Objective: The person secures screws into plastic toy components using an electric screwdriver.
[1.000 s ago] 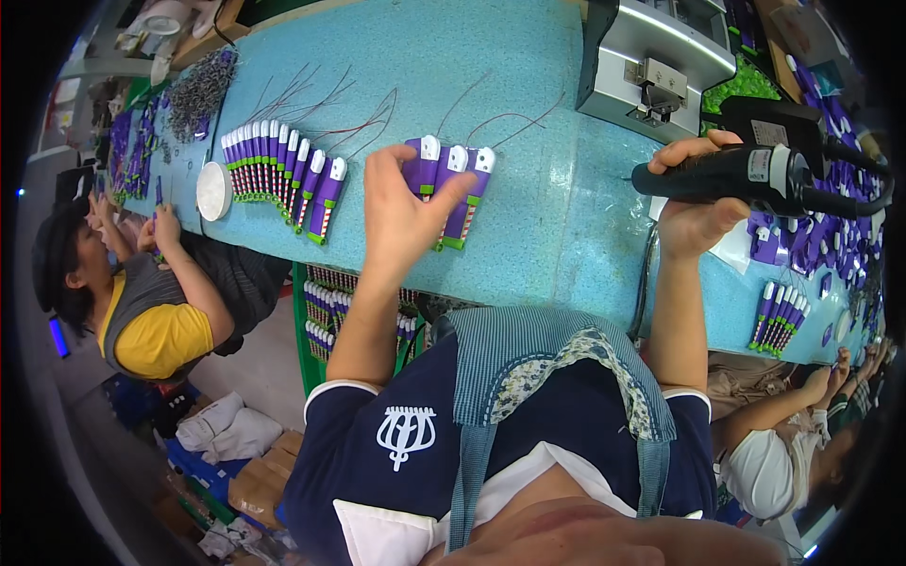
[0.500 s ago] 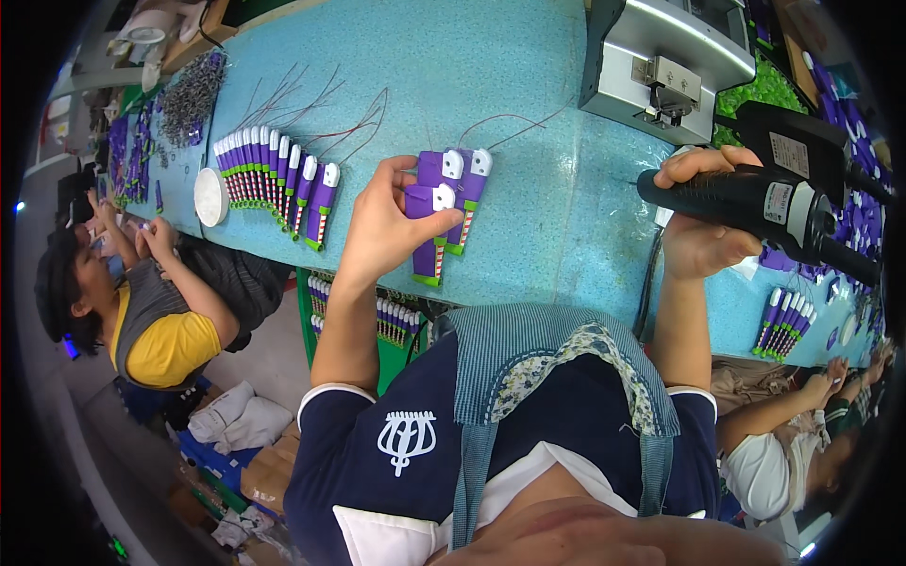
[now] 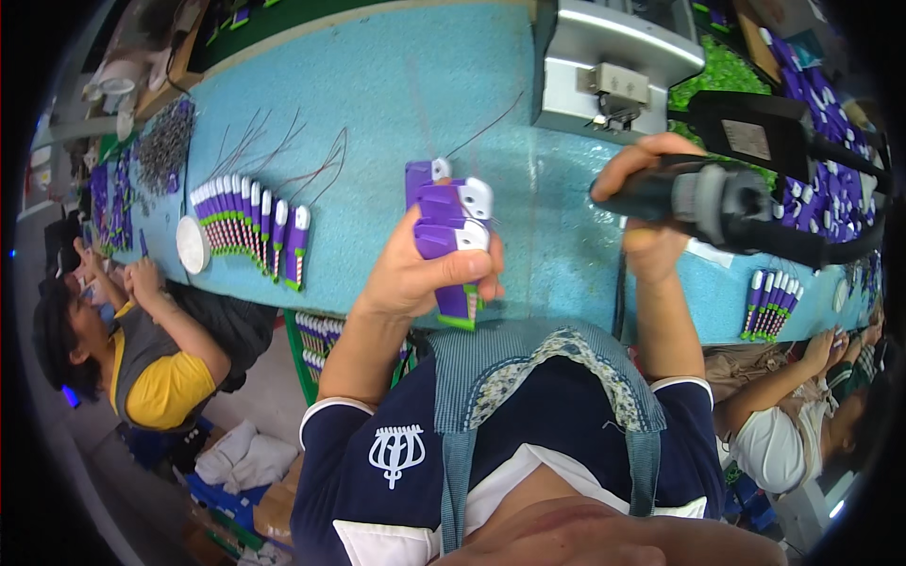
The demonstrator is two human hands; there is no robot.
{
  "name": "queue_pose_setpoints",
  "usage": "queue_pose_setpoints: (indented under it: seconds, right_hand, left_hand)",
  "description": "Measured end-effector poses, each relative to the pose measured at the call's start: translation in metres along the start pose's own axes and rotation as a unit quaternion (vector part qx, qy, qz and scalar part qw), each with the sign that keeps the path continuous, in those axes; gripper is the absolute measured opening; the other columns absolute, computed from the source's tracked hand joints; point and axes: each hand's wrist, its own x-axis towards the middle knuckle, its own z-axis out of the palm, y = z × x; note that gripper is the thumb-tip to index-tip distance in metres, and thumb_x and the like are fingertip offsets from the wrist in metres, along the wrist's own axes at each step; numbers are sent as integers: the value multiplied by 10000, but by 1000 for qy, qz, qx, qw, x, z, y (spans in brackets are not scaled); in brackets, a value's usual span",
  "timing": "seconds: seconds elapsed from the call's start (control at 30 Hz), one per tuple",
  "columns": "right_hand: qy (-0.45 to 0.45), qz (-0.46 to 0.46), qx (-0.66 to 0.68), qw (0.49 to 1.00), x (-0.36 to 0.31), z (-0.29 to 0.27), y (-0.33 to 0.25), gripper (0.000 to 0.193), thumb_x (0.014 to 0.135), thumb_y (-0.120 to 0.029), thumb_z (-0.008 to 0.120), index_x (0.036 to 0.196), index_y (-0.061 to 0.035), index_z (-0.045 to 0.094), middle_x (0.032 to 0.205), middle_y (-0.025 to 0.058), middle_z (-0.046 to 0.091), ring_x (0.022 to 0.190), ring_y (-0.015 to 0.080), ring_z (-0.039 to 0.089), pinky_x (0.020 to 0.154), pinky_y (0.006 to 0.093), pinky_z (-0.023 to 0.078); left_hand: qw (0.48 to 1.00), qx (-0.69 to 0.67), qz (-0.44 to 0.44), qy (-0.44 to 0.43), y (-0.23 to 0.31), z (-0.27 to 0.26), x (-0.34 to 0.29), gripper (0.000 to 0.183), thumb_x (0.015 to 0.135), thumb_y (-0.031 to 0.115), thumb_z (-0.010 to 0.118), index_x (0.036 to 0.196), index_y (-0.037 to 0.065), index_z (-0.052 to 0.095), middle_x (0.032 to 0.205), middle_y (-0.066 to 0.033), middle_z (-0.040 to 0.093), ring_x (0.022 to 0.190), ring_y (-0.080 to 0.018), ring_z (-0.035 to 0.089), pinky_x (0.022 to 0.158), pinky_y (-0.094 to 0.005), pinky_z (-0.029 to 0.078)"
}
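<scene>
My left hand [image 3: 401, 274] is closed around a small bunch of purple plastic pieces [image 3: 444, 241] with white heads, green ends and red-and-white stripes. It holds them above the near edge of the blue table, thumb on the front piece. Thin wires trail from the pieces toward the back. In my right hand [image 3: 651, 247] is a black, cylindrical electric screwdriver [image 3: 698, 200], gripped lying sideways with its thick cable leading right. Its working end points left toward the pieces, apart from them; motion blurs the tip.
Left on the table [image 3: 377, 85] stand a fanned row of similar pieces [image 3: 250, 222], a white round dish [image 3: 193, 243] and a heap of small metal parts [image 3: 165, 146]. A grey machine [image 3: 604, 47] and a black labelled device [image 3: 746, 137] sit right. Co-workers [image 3: 170, 377] sit at both sides.
My left hand has lifted the pieces off the table, nearer to me, and wrapped round them. The screwdriver has swung, its cable end coming nearer to me. The whole view has shifted slightly.
</scene>
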Motion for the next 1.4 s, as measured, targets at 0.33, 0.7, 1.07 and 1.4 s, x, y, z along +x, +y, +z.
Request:
queue_pose_setpoints:
  seconds: [0.33,0.7,1.07,1.4]
  right_hand:
    - [-77,-21,-43,996,-3,1,13,842,571,-280,922,1177,-54,383,767,51,571,662,118,550,593,240,447]
    - [34,-83,229,969,42,-6,-25,1081,634,-893,463,1226,9,402,761,151,600,639,207,590,587,304,503]
    - [3,-116,203,972,70,-1,-27,973,729,-891,278,1145,-37,491,737,152,597,557,230,554,571,363,462]
    - [-15,-120,158,980,43,10,-30,995,720,-896,278,1150,-21,478,709,147,579,510,228,535,527,355,446]
  left_hand:
    - [932,-303,-89,-177,-13,43,30,429,763,66,705,1121,20,473,819,-157,623,558,-225,604,492,-324,502]
    - [973,-159,-74,147,-25,35,45,283,851,97,677,1082,45,523,954,-121,655,679,-162,644,568,-298,552]
    - [980,-133,-131,61,-29,57,62,416,839,37,662,1197,11,452,1094,-173,616,953,-307,662,675,-337,587]
    - [982,-121,-135,50,-31,61,59,402,842,28,655,1182,26,440,1057,-132,623,926,-287,672,678,-355,578]
